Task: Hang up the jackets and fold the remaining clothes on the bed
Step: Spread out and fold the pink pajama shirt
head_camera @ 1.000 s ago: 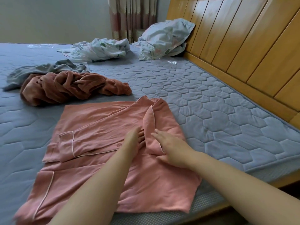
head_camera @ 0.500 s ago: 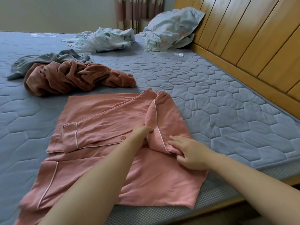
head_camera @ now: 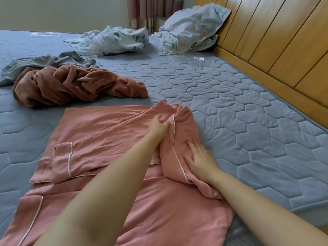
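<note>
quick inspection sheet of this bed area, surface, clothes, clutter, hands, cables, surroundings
surface: blue-grey quilted mattress with hexagon stitching
job's things: pink pyjama top spread at the near edge, one sleeve folded across it; brown fleece garment and grey garment crumpled beyond it, touching each other
clutter: floral bedding bundle and pillow at the far end; clear plastic wrapper on the mattress
hands: left hand pinches a fold of the top near the collar; right hand presses flat on the folded-in side
cables: nothing seen
surroundings: wooden headboard on the right, curtain and plain wall beyond
</note>
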